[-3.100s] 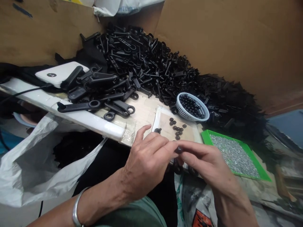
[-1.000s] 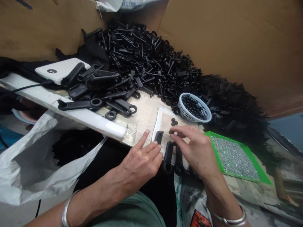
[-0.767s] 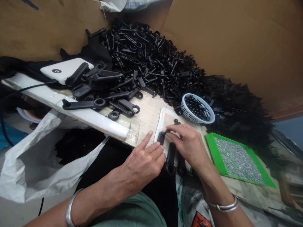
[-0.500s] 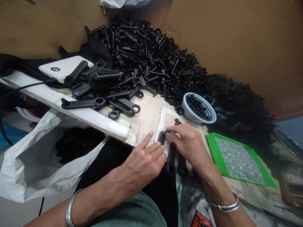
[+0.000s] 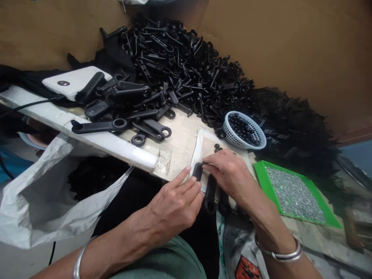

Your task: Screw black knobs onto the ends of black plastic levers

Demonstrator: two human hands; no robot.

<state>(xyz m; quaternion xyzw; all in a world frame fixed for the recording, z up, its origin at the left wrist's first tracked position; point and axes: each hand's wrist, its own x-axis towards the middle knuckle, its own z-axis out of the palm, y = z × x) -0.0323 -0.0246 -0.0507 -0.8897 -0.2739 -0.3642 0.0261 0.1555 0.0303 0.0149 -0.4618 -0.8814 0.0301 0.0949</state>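
A black plastic crank handle [image 5: 198, 171] lies on a white-edged pad at the front of the bench. My left hand [image 5: 177, 199] holds it down, fingers bent over its near part and thumb alongside. At its far end, the thumb and forefinger of my right hand [image 5: 228, 170] are pinched together; whatever is between them is hidden. Just right of my left fingertips, another black handle [image 5: 210, 195] pokes out beneath my right hand, its round end towards me. Beyond my right fingers sit a few small black round caps [image 5: 217, 147].
A big heap of black parts [image 5: 186, 69] fills the back. Finished-looking black handles [image 5: 116, 100] pile at left beside a white box [image 5: 71, 82]. Right of centre stand a pale blue basket [image 5: 263, 141] of black caps and a green tray [image 5: 263, 180] of small metal pieces. A white sack [image 5: 17, 217] hangs front left.
My left fingers have drawn back slightly, so more of the handle shows. My right hand keeps its pinch at the far end, shifted very little. The view has moved slightly.
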